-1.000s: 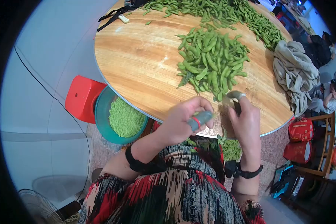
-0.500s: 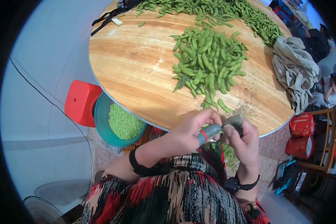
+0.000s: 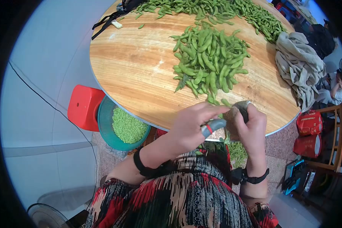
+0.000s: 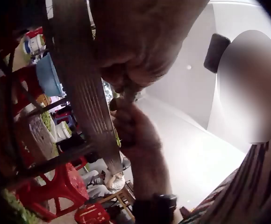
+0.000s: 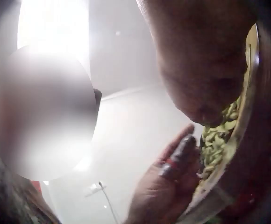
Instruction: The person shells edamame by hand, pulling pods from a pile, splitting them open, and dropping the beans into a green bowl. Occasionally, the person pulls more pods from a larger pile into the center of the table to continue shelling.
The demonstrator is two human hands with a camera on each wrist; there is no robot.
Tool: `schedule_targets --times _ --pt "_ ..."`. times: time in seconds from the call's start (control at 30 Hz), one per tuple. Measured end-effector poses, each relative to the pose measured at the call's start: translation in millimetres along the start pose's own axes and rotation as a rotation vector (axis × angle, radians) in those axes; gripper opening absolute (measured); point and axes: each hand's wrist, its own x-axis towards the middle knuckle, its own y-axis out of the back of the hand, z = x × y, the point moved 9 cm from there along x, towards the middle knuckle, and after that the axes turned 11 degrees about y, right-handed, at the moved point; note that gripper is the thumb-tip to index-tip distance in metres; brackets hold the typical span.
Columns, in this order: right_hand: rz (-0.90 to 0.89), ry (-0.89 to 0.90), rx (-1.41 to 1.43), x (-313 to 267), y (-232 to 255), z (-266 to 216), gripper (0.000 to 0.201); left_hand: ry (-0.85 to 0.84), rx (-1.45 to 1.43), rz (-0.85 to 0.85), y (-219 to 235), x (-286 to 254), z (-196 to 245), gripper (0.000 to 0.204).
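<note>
A big heap of green bean pods (image 3: 209,60) lies on the round wooden table (image 3: 133,72). At the table's near edge my two hands meet. My left hand (image 3: 192,127) has its fingers curled, and its thumb, wrapped in grey tape with a red band (image 3: 212,125), presses toward the right hand. My right hand (image 3: 249,123), with a taped fingertip (image 3: 241,105), curls against it. A pod (image 3: 220,115) is pinched between them and mostly hidden. The right wrist view shows the taped thumb (image 5: 177,158) beside pods (image 5: 217,140).
A teal basin of shelled beans (image 3: 127,125) sits below the table's left edge, next to a red stool (image 3: 83,108). A grey cloth (image 3: 298,68) lies on the table's right side. More pods (image 3: 216,7) line the far edge. Red bags (image 3: 307,133) stand at right.
My right hand drew back from the heap's near edge and met the left hand. Both hands now work together at the table's edge.
</note>
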Motion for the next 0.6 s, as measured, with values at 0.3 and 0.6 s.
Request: schedule_targets --times 0.3,0.6 --pt "-0.033 -0.451 0.843 -27 -21 7 0.01 0.005 -0.134 0.111 4 1 -15 0.023" --pt "-0.075 -0.328 0.709 -28 -35 -11 0.013 0.47 -1.138 -0.227 -26 -12 -31 0.019"
